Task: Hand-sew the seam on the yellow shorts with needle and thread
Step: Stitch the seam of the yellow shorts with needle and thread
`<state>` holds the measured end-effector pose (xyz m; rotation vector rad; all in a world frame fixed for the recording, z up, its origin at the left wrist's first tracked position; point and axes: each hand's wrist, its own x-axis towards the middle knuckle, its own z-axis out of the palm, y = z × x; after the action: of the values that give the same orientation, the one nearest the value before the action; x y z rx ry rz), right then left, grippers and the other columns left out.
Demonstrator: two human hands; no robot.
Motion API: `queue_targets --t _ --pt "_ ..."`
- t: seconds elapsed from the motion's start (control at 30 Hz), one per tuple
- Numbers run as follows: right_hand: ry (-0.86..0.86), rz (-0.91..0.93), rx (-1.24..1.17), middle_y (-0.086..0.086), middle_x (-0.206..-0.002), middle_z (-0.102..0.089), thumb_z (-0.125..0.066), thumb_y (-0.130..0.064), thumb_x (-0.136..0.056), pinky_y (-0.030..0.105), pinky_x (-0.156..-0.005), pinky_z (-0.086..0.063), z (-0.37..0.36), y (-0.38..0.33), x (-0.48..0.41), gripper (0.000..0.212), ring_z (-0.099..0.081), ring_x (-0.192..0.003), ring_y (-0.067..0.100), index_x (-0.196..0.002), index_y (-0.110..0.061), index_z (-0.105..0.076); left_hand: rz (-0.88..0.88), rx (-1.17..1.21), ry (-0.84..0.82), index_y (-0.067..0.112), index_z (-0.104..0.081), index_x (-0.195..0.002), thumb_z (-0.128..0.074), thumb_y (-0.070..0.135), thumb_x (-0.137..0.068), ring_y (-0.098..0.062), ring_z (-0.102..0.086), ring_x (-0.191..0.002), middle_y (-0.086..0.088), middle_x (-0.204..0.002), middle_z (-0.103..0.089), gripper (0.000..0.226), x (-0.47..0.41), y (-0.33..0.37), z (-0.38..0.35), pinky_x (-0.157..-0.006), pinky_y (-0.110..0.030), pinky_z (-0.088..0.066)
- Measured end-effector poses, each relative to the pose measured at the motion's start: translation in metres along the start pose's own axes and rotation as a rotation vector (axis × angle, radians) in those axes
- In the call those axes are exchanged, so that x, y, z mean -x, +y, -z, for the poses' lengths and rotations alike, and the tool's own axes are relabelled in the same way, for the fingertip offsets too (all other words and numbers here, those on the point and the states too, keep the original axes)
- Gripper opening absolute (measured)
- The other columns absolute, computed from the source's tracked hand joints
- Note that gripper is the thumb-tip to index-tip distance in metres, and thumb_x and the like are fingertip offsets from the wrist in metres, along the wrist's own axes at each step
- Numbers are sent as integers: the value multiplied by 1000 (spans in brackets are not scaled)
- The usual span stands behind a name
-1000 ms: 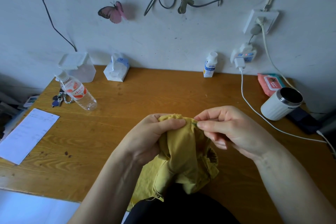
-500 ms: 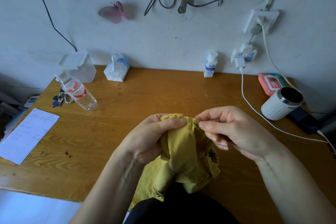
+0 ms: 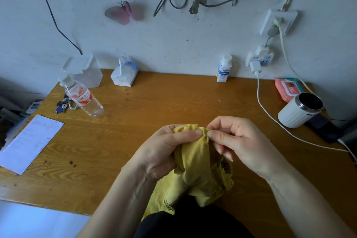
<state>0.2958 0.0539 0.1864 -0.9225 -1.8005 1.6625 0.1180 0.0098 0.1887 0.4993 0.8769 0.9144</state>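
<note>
Low at centre frame, grips the crumpled mustard-yellow cloth shorts [image 3: 197, 172] with the left hand [image 3: 164, 152], thumb pressed flat along the top fold, other fingers curled behind the bunch. Pinches the right end of that same fold between thumb and forefinger of the right hand [image 3: 237, 145], remaining fingers curled under the palm; cannot tell whether a needle sits inside that pinch. Holds the bunched top of the shorts up over the brown wooden desk [image 3: 173, 102], lower cloth draping past the desk's near edge toward the bottom of the frame.

Shows, at left of frame, a clear plastic water bottle with a red-and-white label [image 3: 85, 100] just beside a bunch of keys [image 3: 62, 105], and a white sheet of paper [image 3: 29, 141] lower left. Shows, at right of frame, a white ribbed cup with a dark rim [image 3: 299, 110] near a thin white charging cable [image 3: 270, 116].
</note>
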Motion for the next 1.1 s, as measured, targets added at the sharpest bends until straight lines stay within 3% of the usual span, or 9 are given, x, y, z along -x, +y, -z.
queue_targets --t 0.1,0.27,0.37,0.47,0.63,0.77,0.97,1.1 --pt "60 23 28 -2 -57 -61 -58 -36 -78 18 -46 -45 -4 2 -1 21 -53 -47 11 -83 -18 -66 -23 -16 -11 0 -73 -86 -70 13 -71 -23 -70 -77 -15 -83 -72 20 1 -2 3 -71 -30 -57" --pt "16 29 -19 -3 -70 -66 -52 -14 -92 19 -65 -51 -2 7 2 15 -64 -67 12 -105 -21 -56 -52 29 -56 -8 -68 -90 -65 11 -79 -26 -69 -80 -20 -85 -70 22 2 -4 4 -73 -31 -56" --pt "39 60 22 -4 -66 -62 -50 -8 -94 19 -62 -48 -4 9 0 14 -58 -65 10 -101 -21 -52 -47 0 -14 -5 -71 -87 -66 9 -78 -24 -70 -77 -18 -83 -72 18 1 -6 1 -70 -29 -56" --pt "49 73 21 -3 -63 -61 -54 -20 -91 19 -61 -47 -7 8 -5 4 -57 -62 10 -95 -19 -53 -50 -19 22 -4 -71 -84 -65 9 -76 -23 -70 -74 -17 -81 -72 17 0 -8 0 -69 -28 -57" --pt "135 118 132 -10 -71 -64 -58 -36 -81 16 -60 -48 -8 10 -7 18 -61 -64 7 -90 -20 -62 -63 5 127 -3 -72 -84 -68 12 -69 -23 -71 -72 -17 -80 -72 22 1 -4 1 -64 -28 -57" --pt "216 173 266 -12 -72 -63 -61 -25 -84 17 -61 -50 -8 13 -8 2 -61 -67 7 -84 -25 -63 -75 24 158 -7 -70 -86 -68 12 -69 -23 -71 -72 -18 -82 -71 25 1 0 4 -64 -28 -58" --pt "239 282 417 -13 -72 -56 -59 -10 -89 12 -61 -42 -13 12 -9 12 -55 -68 6 -83 -19 -61 -75 0 153 -2 -73 -78 -67 10 -69 -21 -71 -67 -15 -76 -72 16 -1 -4 1 -59 -25 -56" --pt "308 348 551 -12 -76 -61 -64 -17 -86 12 -61 -43 -11 8 -10 5 -57 -69 4 -86 -15 -68 -97 -39 202 -5 -71 -81 -70 11 -66 -22 -70 -67 -18 -77 -71 21 -3 -6 3 -60 -26 -56"
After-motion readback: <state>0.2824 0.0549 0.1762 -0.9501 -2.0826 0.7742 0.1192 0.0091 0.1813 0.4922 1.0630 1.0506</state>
